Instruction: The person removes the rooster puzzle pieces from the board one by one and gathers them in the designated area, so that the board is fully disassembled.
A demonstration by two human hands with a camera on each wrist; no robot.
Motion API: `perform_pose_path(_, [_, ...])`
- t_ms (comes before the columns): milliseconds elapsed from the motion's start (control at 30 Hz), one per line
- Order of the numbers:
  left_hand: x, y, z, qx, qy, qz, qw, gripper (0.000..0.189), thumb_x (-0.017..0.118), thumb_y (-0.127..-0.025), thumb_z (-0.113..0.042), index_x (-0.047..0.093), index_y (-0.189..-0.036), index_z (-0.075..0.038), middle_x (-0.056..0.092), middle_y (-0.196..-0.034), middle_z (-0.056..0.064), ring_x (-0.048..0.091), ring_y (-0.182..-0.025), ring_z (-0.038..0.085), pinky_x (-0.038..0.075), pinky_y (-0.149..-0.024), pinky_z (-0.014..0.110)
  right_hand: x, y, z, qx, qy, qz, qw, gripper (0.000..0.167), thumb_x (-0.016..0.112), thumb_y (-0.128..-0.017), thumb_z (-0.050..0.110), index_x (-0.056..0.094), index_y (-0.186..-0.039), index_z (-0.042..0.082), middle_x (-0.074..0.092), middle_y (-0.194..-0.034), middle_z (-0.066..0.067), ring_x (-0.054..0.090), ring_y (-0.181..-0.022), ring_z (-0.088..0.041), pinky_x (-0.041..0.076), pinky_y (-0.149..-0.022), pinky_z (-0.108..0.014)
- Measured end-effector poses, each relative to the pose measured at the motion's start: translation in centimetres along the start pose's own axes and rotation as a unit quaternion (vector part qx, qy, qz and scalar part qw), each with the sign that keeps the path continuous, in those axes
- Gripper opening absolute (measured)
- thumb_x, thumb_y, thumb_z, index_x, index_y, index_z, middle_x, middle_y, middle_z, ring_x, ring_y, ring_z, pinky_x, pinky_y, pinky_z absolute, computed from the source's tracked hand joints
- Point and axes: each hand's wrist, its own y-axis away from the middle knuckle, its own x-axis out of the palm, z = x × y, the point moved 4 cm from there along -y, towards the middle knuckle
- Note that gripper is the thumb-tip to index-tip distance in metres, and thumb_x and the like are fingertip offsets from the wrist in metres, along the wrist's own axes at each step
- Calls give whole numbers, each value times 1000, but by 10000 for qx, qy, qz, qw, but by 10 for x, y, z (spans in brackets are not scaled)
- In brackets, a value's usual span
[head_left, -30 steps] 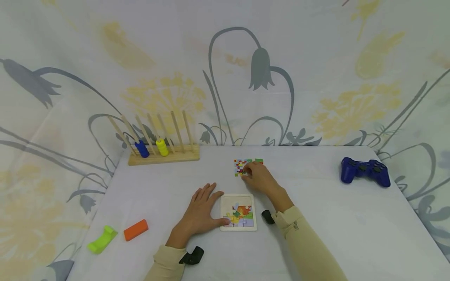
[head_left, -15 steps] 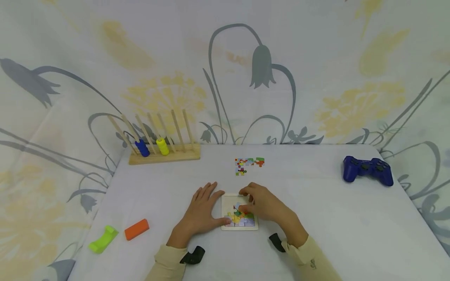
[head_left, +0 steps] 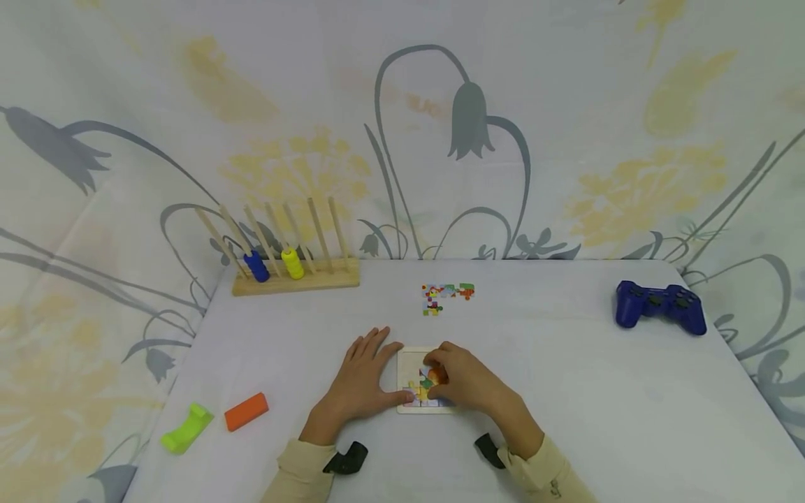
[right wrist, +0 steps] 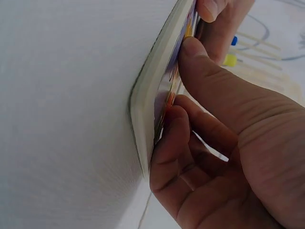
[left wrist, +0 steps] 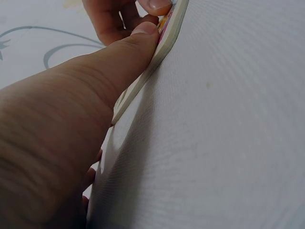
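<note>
A small square tray puzzle [head_left: 405,356] with a pale wooden frame lies on the table, partly filled with colourful pieces. My left hand [head_left: 361,381] rests flat on its left, fingers spread on the cloth and thumb [left wrist: 145,31] on the tray's lower left corner. Over the tray's right half, my right hand [head_left: 472,381] bends its fingers and thumb [right wrist: 195,52] toward a puzzle piece at the picture's surface; the fingers largely hide that piece. Behind the tray lie several loose puzzle pieces [head_left: 448,290], set together in an L shape.
A wooden peg stand [head_left: 295,281] with blue rings [head_left: 256,266] and yellow rings [head_left: 292,263] stands at the back left. On the front left lie a green curved block [head_left: 187,428] and an orange block [head_left: 246,411]. A blue game controller [head_left: 660,307] is at the back right.
My right hand has come from the loose pieces behind the tray to the tray, then shifted slightly lower over it. One loose piece has left the group. My left hand has stayed put.
</note>
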Motion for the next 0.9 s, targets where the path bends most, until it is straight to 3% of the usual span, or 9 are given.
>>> perform_pose_path(333, [-2,0,-1,5,-5,-14,10000,91,75,-80,-68,46,-151,-21,27,-169,8,20,-158,33,17,-127,56,0,1,0,-21,-256,-146,9996,40,87,-81,13,67,-116,6,60,-95,5,51,-83,-9,49,-72,-23])
perform_pose_path(633, [-2,1,0,-29,20,-43,10000,91,75,-79,-68,46,-151,-21,27,-169,8,20,-158,33,17,-127,57,0,1,1,18,-123,-139,9998,42,85,-83,13,67,-120,7,59,-101,2,50,-87,-10,51,-78,-26])
perform_pose_path(900, [-1,0,-1,-33,17,-42,10000,91,76,-79,-68,47,-150,-21,28,-168,8,21,-158,33,18,-127,57,-2,3,-1,-102,-223,-108,9996,36,82,-85,8,67,-118,8,58,-95,4,49,-82,-8,47,-72,-21])
